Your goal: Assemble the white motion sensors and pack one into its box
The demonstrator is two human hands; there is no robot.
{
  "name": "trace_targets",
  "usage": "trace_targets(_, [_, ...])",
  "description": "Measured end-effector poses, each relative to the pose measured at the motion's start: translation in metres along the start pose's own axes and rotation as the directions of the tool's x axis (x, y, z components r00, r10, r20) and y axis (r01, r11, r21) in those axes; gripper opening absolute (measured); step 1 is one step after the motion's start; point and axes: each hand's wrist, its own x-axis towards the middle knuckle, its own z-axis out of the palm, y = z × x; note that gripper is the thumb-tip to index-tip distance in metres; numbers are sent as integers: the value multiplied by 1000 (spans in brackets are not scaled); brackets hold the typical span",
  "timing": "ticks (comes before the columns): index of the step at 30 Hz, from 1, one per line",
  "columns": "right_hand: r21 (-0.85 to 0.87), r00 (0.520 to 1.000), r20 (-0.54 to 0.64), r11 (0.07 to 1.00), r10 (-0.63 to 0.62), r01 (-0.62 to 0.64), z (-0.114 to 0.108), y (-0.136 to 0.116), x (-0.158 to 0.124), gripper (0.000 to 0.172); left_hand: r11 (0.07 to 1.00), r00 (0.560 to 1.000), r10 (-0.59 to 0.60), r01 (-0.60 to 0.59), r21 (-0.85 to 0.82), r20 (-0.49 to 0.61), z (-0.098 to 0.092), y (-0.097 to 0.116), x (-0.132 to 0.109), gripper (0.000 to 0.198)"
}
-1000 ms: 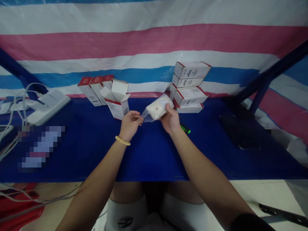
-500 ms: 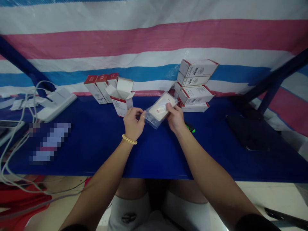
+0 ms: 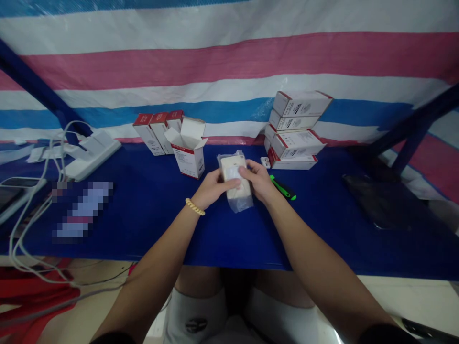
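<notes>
Both my hands hold a white device sealed in a clear plastic bag [image 3: 236, 184] above the blue table [image 3: 143, 210]. My left hand [image 3: 211, 188], with a bead bracelet at the wrist, grips the bag's left side. My right hand [image 3: 260, 180] grips its right side, thumb on top. The bag stands upright between them, its loose end hanging down. Just behind and to the left stands an open white-and-red box [image 3: 188, 148] with its flaps up.
Three closed red-topped boxes [image 3: 158, 131] stand behind the open one. A stack of white boxes [image 3: 296, 129] sits at back right, a green-handled tool [image 3: 283, 187] beside my right hand. A white power strip with cables [image 3: 89, 153] lies left, a dark flat object [image 3: 383, 205] right.
The bagged device has turned from lying tilted sideways to upright and come lower and nearer. My left hand moved from pinching the bag's corner to gripping its side.
</notes>
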Motion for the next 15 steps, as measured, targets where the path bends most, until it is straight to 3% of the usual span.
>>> trace_targets(2, [-23,1000,3,1000,-21,21,2,1,1,53,997,998,62,-60,50,-24,-1,-2,0,49])
trace_targets(5, [-67,987,-93,990,-128,122,2,0,4,50,983,981,167,-158,93,-102,-2,-3,1,55])
trace_targets(8, [-146,957,-184,969,-226,201,-2,-1,9,35,949,929,307,-282,142,-207,-1,1,2,55])
trace_targets(10, [-134,973,-145,978,-181,162,-8,0,12,28,912,872,403,-355,205,-279,2,4,1,49])
trace_targets(15, [-116,996,84,993,-9,19,-16,0,9,18,825,728,561,-456,333,-395,7,8,-2,45])
